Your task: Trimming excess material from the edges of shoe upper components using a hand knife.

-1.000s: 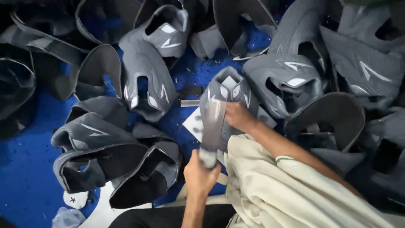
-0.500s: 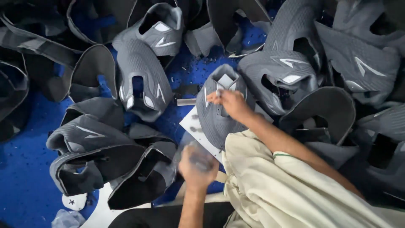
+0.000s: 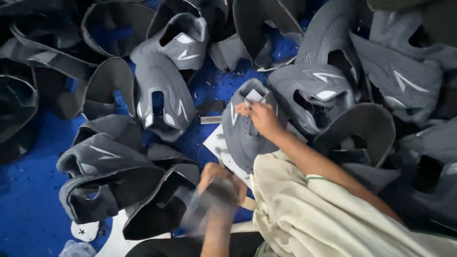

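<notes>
Grey shoe uppers (image 3: 162,90) with white marks lie on a blue surface (image 3: 28,200).

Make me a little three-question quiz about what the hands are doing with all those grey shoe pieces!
1. True or false: the right hand rests on a grey shoe upper.
2. What colour is the work surface under the pile?
3. The left hand looks: A sharp, B blurred, C hidden.

Key:
1. True.
2. Blue.
3. B; it grips something too smeared to identify.
</notes>
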